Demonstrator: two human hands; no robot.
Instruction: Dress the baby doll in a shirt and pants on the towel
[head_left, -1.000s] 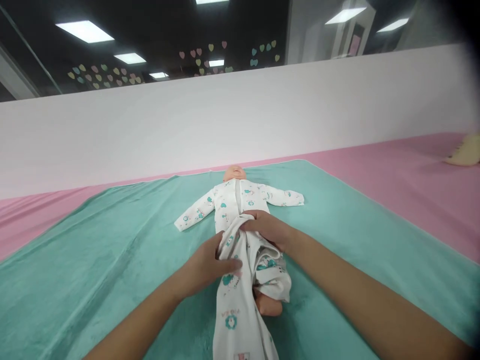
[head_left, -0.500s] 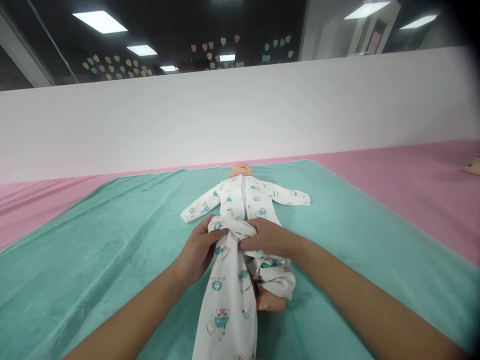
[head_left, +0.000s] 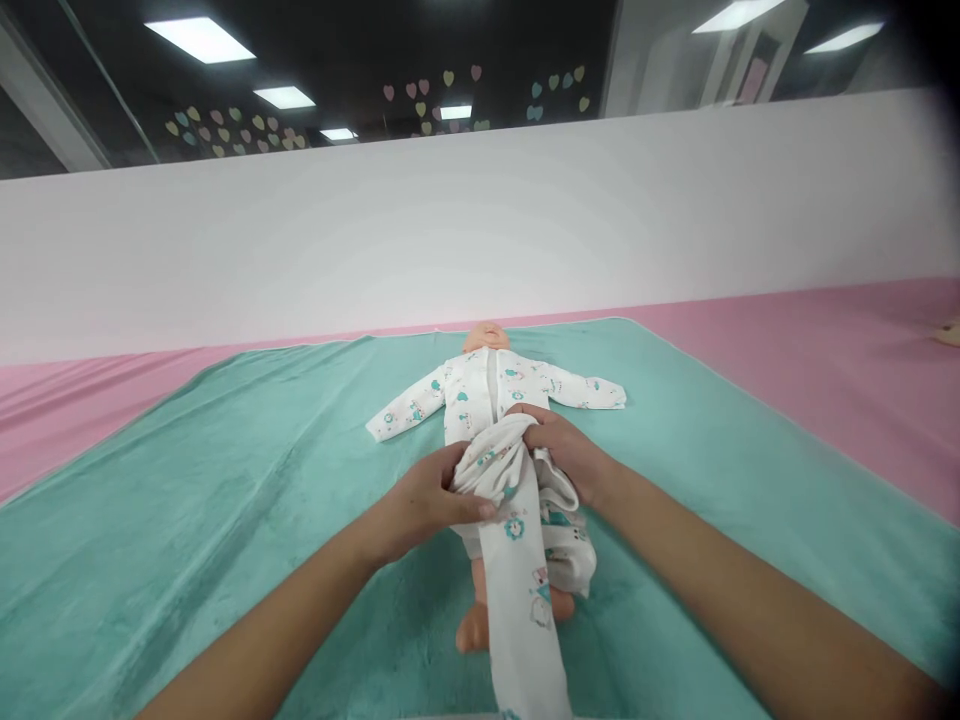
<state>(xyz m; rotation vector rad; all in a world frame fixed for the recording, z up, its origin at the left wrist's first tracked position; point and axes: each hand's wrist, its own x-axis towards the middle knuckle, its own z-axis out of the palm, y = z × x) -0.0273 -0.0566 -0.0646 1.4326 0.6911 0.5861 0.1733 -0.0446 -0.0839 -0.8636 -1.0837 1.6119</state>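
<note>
A baby doll (head_left: 486,337) lies on its back, head away from me, in a white printed top (head_left: 465,380) with both sleeves spread. Over its lower body I hold matching printed baby pants (head_left: 517,570). My left hand (head_left: 435,490) pinches the bunched waist from the left, thumb on top. On the other side, my right hand (head_left: 559,445) grips the gathered edge. One pant leg hangs toward me, while the other is bunched around the doll's leg on the right. A bare doll foot (head_left: 472,628) shows left of the hanging leg.
A green blanket (head_left: 225,520) lies under the doll, with some folds at left. Beyond it are a pink mat (head_left: 825,370) and a low white wall (head_left: 480,230). A small beige object (head_left: 949,332) sits at the right edge.
Both hands have moved right with the pants, the right hand also slightly up. The hanging pant leg has swung right, uncovering the doll's left-side foot.
</note>
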